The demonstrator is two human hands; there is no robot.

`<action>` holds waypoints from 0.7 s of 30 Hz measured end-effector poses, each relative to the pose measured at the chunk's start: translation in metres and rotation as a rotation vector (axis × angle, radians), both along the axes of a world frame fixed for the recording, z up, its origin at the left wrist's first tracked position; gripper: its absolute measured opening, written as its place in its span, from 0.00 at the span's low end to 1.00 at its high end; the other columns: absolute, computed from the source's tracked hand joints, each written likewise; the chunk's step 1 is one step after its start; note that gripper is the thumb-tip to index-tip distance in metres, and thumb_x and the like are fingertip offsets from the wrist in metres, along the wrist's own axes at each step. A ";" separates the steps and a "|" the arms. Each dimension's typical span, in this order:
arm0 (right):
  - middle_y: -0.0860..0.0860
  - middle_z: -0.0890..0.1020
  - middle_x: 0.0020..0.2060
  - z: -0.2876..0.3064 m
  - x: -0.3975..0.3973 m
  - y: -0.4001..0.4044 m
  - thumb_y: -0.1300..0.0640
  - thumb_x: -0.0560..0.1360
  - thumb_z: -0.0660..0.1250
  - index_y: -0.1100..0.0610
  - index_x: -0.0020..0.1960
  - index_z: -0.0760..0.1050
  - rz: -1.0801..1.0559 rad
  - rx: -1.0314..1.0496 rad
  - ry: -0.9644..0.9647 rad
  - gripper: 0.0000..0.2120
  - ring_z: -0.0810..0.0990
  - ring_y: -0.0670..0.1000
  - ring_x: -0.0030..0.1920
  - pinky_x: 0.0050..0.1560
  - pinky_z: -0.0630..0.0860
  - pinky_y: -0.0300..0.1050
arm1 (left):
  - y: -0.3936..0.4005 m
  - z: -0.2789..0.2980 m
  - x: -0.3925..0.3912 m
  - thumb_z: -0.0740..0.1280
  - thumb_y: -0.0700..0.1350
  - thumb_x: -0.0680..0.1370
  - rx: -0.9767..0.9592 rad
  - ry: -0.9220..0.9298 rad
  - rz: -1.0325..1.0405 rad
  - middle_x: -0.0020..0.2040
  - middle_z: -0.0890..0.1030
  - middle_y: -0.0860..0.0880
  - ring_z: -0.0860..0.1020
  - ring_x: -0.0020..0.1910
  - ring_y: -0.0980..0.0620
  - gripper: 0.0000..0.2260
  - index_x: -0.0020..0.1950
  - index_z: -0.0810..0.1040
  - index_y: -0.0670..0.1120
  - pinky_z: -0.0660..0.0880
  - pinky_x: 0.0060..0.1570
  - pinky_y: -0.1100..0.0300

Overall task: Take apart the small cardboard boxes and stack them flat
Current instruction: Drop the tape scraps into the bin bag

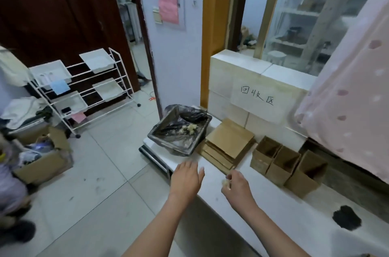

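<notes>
Your left hand (186,179) hovers over the white table (273,210) edge, fingers straight and loosely spread, holding nothing. Your right hand (236,185) pinches a small pale scrap (225,182), probably tape peeled off for the bin. Just beyond its fingertips lies the flattened cardboard stack (228,143). To its right, three upright open boxes (288,162) wait against the wall. The black-lined bin (181,130) sits left of the stack.

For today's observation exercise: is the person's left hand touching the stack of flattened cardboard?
Apart. The head view shows bare white counter between the left hand and the flattened cardboard stack.
</notes>
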State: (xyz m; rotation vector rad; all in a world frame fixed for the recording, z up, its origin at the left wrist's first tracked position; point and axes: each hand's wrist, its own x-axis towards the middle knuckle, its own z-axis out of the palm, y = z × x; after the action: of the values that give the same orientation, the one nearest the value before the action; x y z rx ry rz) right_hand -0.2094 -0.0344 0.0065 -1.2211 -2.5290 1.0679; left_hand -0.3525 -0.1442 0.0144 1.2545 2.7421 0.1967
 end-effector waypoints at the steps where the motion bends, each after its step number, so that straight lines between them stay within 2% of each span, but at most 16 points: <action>1: 0.50 0.72 0.56 0.001 -0.013 0.005 0.57 0.76 0.71 0.52 0.57 0.71 0.022 0.020 -0.004 0.13 0.75 0.45 0.46 0.35 0.69 0.24 | -0.001 0.000 -0.011 0.47 0.56 0.85 0.004 -0.006 0.014 0.69 0.74 0.47 0.70 0.68 0.47 0.23 0.71 0.71 0.47 0.66 0.68 0.55; 4: 0.53 0.67 0.58 0.004 -0.053 0.019 0.59 0.74 0.70 0.59 0.56 0.73 0.085 0.036 -0.026 0.12 0.74 0.51 0.50 0.49 0.70 0.35 | -0.005 -0.004 -0.040 0.47 0.55 0.85 0.007 -0.016 0.049 0.69 0.75 0.47 0.70 0.68 0.47 0.22 0.71 0.72 0.47 0.65 0.69 0.55; 7: 0.54 0.74 0.55 0.006 -0.101 0.039 0.56 0.74 0.69 0.58 0.59 0.76 0.156 0.071 -0.053 0.14 0.74 0.55 0.55 0.56 0.71 0.46 | -0.004 -0.004 -0.076 0.48 0.55 0.85 0.014 -0.009 0.089 0.66 0.76 0.48 0.72 0.66 0.48 0.21 0.67 0.74 0.47 0.65 0.68 0.56; 10: 0.55 0.78 0.52 0.001 -0.158 0.057 0.58 0.74 0.69 0.58 0.58 0.77 0.182 0.045 0.004 0.13 0.75 0.54 0.53 0.51 0.70 0.45 | 0.006 -0.008 -0.125 0.47 0.56 0.85 0.005 0.003 0.096 0.64 0.78 0.48 0.72 0.65 0.48 0.22 0.66 0.74 0.47 0.64 0.68 0.56; 12: 0.54 0.78 0.51 -0.006 -0.195 0.068 0.61 0.75 0.68 0.57 0.60 0.77 0.175 0.007 0.064 0.13 0.75 0.52 0.50 0.47 0.67 0.41 | 0.014 -0.012 -0.157 0.48 0.56 0.85 -0.009 0.013 0.105 0.67 0.76 0.47 0.71 0.68 0.48 0.22 0.69 0.74 0.47 0.63 0.70 0.55; 15: 0.50 0.77 0.49 -0.019 -0.238 0.088 0.63 0.75 0.68 0.54 0.62 0.74 0.128 -0.074 0.105 0.16 0.76 0.50 0.48 0.47 0.70 0.40 | 0.031 -0.018 -0.203 0.48 0.56 0.85 -0.074 0.022 0.096 0.70 0.74 0.47 0.70 0.70 0.47 0.23 0.70 0.73 0.47 0.64 0.70 0.54; 17: 0.49 0.77 0.46 -0.029 -0.263 0.102 0.62 0.74 0.69 0.51 0.57 0.72 0.052 -0.139 0.106 0.14 0.77 0.47 0.43 0.42 0.71 0.38 | 0.047 -0.019 -0.231 0.47 0.56 0.85 -0.111 0.014 0.077 0.69 0.74 0.48 0.69 0.70 0.47 0.22 0.70 0.72 0.48 0.64 0.70 0.54; 19: 0.48 0.77 0.44 -0.041 -0.289 0.119 0.61 0.74 0.70 0.51 0.51 0.72 0.025 -0.159 0.085 0.10 0.76 0.46 0.41 0.37 0.68 0.36 | 0.067 -0.022 -0.257 0.46 0.56 0.85 -0.128 0.025 0.060 0.64 0.76 0.49 0.72 0.66 0.48 0.22 0.65 0.74 0.48 0.66 0.67 0.55; 21: 0.49 0.77 0.42 -0.055 -0.315 0.135 0.61 0.74 0.71 0.54 0.47 0.74 0.029 -0.147 0.078 0.07 0.76 0.49 0.41 0.37 0.67 0.35 | 0.086 -0.031 -0.278 0.46 0.55 0.85 -0.128 0.014 0.064 0.62 0.77 0.50 0.73 0.64 0.49 0.21 0.62 0.75 0.48 0.66 0.66 0.55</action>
State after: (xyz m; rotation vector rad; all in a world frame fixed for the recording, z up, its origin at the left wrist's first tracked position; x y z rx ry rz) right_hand -0.5241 0.1001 -0.0480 -1.1549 -2.4548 1.3026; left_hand -0.6305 -0.0580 -0.0163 1.1416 2.7585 0.0174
